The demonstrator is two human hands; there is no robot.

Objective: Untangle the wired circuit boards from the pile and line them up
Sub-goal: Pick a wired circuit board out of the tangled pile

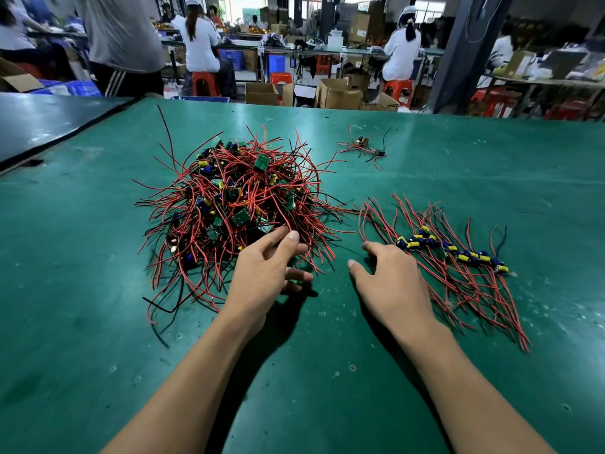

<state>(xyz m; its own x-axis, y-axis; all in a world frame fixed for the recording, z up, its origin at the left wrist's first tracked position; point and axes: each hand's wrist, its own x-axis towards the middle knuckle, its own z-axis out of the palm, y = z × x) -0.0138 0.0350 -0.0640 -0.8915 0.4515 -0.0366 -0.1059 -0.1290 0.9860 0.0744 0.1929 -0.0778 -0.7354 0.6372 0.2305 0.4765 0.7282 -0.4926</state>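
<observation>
Noted on green surface (98,322): one tangled pile (235,198) of wired circuit boards, one lined-up row (458,253), one small stray cluster (361,145). Both hands loosely spread: left hand (262,273) touching pile edge, right hand (389,283) resting on row end.

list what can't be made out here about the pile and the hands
Head view only.
pile: inner boards buried under red wires, uncountable.
left hand: its own fingers hide whether it pinches a wire.
right hand: far fingers hidden behind its back.
far cluster: too small to count.
</observation>
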